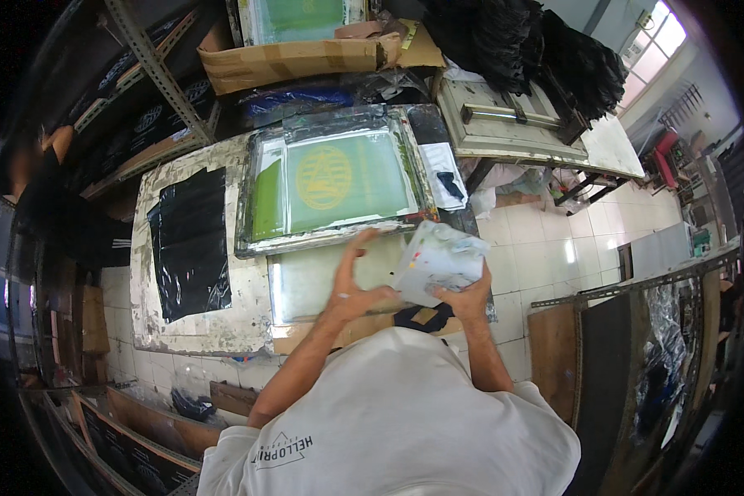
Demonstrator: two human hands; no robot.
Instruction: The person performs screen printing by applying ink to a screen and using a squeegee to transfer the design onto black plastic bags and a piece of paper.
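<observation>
Paint-smeared white tub (438,263) sits tilted in my right hand (469,299), fingers wrapped closed under its base, just above the near edge of the worktable (198,331). My left hand (351,289) spreads open against the tub's side. Beyond lies a green-meshed printing screen (335,183), beside black plastic sheeting (190,240).

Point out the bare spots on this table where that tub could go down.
Bare table shows below the black sheet and along the near edge. The pale panel under the screen frame is partly free. Crowded: the right side, where both hands hold the tub.
</observation>
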